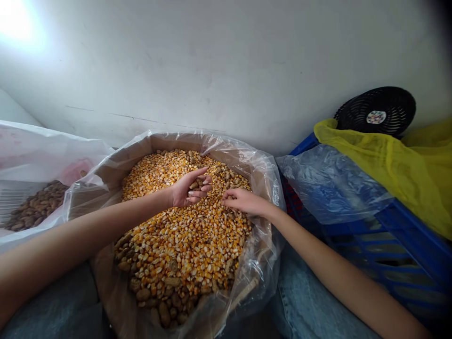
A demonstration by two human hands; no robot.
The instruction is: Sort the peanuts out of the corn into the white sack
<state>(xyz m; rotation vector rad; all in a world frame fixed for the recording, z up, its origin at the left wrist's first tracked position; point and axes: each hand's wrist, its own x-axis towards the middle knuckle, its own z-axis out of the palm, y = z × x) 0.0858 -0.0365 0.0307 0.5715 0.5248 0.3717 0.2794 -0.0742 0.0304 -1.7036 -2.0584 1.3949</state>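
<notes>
The left hand (190, 189) is cupped palm-up near the middle of the frame, its fingers curled together around a few tan peanuts in their shells (198, 183), so they sit in the hollow of the palm instead of slipping back. The right hand (244, 201) comes in from the right, palm down, with its fingers (233, 193) held close together; the thumb and forefinger may be pinching something small, though the view there is poor. Both hands sit just above a mound of orange-yellow dried corn kernels (183, 235), with more shelled peanuts mixed through it, in the frame's centre. The mound fills a tan woven sack (169, 142) lined with a clear plastic bag (264, 188), its edge folded outward to hold the mouth open. At the left edge, a white printed bag (31, 162) holds more peanuts. To the right, a blue plastic crate (391, 245) carries a crumpled yellow plastic sheet (395, 165) and a small black fan (375, 113).
</notes>
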